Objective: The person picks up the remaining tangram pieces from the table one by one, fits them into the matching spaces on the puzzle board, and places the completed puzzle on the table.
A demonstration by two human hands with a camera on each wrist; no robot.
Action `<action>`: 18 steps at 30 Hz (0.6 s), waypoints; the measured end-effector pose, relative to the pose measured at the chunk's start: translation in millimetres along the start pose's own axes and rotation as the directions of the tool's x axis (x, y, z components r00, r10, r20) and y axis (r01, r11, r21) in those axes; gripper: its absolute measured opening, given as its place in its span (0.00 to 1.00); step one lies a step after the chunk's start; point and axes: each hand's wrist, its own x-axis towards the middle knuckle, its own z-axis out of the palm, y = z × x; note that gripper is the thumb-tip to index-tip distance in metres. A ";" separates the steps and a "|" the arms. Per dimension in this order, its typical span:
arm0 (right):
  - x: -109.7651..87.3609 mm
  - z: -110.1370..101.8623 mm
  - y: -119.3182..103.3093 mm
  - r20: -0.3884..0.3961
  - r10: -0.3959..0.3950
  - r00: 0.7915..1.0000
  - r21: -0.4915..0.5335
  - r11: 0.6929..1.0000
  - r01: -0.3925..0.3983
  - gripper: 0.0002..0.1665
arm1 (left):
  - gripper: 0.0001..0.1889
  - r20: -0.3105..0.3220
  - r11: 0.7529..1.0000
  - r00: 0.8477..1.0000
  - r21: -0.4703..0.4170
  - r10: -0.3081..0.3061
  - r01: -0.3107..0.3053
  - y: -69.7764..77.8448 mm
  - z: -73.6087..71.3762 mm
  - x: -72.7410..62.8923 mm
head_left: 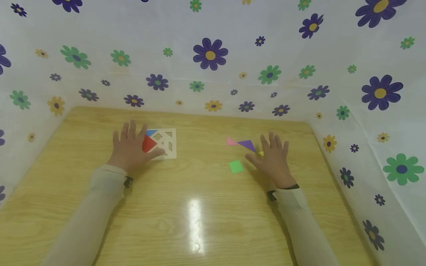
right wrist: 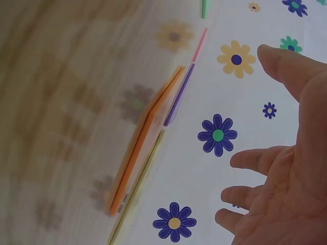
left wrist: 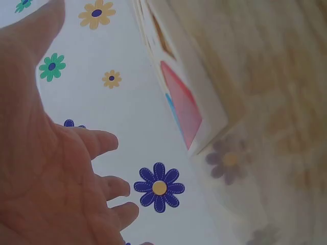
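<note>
My left hand [head_left: 129, 149] is spread above the left part of a white tangram tray [head_left: 173, 145], its thumb overlapping the tray's near side in the head view. A red piece [head_left: 149, 143] and a blue piece [head_left: 151, 132] lie in the tray, partly hidden by that hand. On the right, my right hand [head_left: 273, 160] hovers with fingers spread and holds nothing. Beside it lie a purple triangle [head_left: 247, 144], a pink triangle [head_left: 231, 142], a green square [head_left: 236, 166] and a partly covered yellow piece [head_left: 261, 153]. An orange piece [right wrist: 145, 135] shows only in the right wrist view.
The pieces and tray lie on a glossy wood-grain table [head_left: 159, 207]. Flower-printed white sheeting [head_left: 233, 22] stands along its back and sides. A bright light reflection falls across the table's near middle.
</note>
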 end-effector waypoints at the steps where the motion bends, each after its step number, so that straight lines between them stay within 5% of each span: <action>1: 0.4 0.3 -0.7 0.004 -0.002 1.000 -0.001 1.000 0.002 0.58 | 0.63 0.003 1.000 1.000 -0.004 0.006 -0.006 -0.6 0.9 0.8; 7: 2.1 3.3 -5.8 0.016 -0.018 1.000 0.005 1.000 0.018 0.55 | 0.60 0.070 0.996 0.998 -0.092 0.003 0.003 -11.5 2.1 5.0; 13: 2.8 8.4 -13.1 -0.002 -0.058 0.998 0.037 0.998 0.058 0.47 | 0.38 0.095 0.994 0.995 -0.110 0.002 0.008 -29.2 -2.0 6.1; 18: 4.3 13.7 -33.6 -0.035 -0.146 0.989 0.053 0.988 0.148 0.38 | 0.33 0.166 0.962 0.979 -0.224 -0.123 0.158 -38.4 -10.0 9.0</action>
